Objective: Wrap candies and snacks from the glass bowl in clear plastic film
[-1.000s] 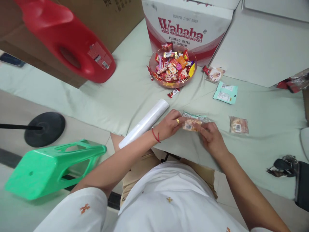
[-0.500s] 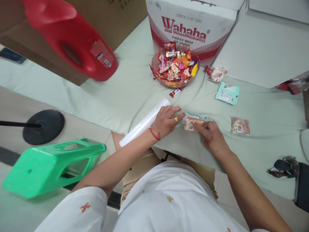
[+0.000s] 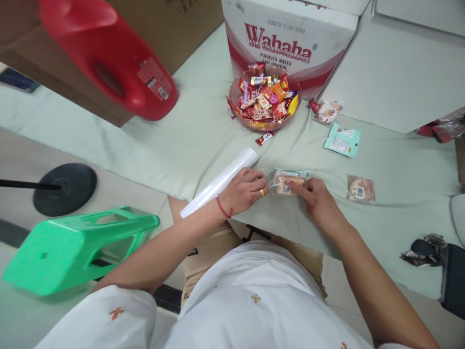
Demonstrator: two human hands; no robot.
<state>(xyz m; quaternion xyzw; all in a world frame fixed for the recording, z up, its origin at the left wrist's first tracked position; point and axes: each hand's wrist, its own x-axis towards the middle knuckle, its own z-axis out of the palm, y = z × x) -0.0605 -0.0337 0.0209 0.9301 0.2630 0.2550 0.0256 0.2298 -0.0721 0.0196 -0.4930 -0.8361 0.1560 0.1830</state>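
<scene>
Near the table's front edge lies a clear-wrapped snack bundle (image 3: 286,185), with a teal packet showing at its back. My right hand (image 3: 318,198) grips its right end, thumb and fingers pressed on the wrap. At the left end, my left hand (image 3: 247,189) has its fingers curled together on the clear plastic. A roll of clear film (image 3: 218,183) lies slanting beside my left hand. To the right sits a small wrapped snack (image 3: 360,188), apart from the others. A teal packet (image 3: 342,140) lies further back.
A glass bowl (image 3: 254,125) of candies stands before the Wahaha carton (image 3: 283,43). Loose candy (image 3: 265,138) and another wrapped snack (image 3: 328,112) lie near it. A red jug (image 3: 119,68) is at the back left, a green stool (image 3: 54,252) at the left, keys (image 3: 425,251) at the right.
My left hand has drawn back leftward from over the bundle, and its fingers have curled in on the plastic at the left end. My right hand has barely moved.
</scene>
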